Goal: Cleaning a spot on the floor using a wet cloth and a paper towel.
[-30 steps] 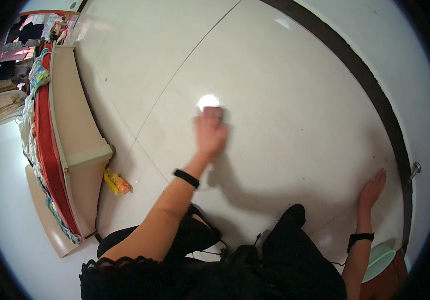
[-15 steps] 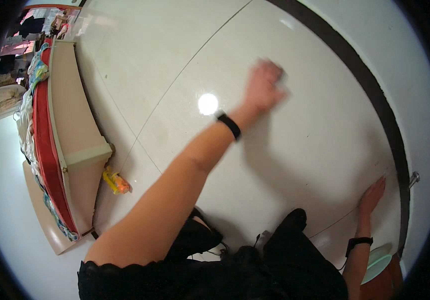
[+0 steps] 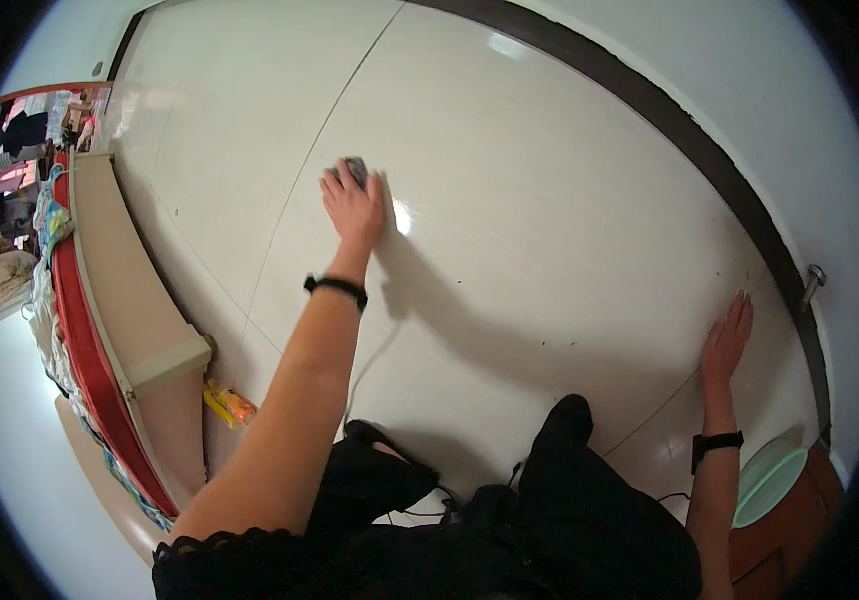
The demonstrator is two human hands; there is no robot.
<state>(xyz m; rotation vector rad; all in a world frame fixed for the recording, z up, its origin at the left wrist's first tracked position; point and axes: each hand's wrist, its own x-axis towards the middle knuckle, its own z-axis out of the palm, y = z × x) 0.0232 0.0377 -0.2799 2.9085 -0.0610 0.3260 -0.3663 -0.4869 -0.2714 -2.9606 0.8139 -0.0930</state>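
Note:
My left hand (image 3: 355, 212) reaches far forward over the pale tiled floor (image 3: 540, 210). Its fingers are curled over a small dark grey wad (image 3: 357, 168) that looks like a steel wool scrubber, pressed to the tiles; most of it is hidden under the fingers. Off to the right, my right hand (image 3: 726, 340) lies flat on the floor with fingers stretched out, holding nothing. Small dark specks (image 3: 558, 344) dot the tiles between the two hands.
At the left stands a beige bed frame (image 3: 140, 280) with red and patterned bedding. An orange and yellow packet (image 3: 230, 403) lies by its corner. A dark skirting (image 3: 710, 160) curves along the wall, with a metal doorstop (image 3: 815, 283). A light green basin (image 3: 772, 482) sits lower right.
My left hand has swept left across the floor with the grey scrubber, which now shows more plainly. The right hand stays planted on the tiles. The whole view has turned slightly.

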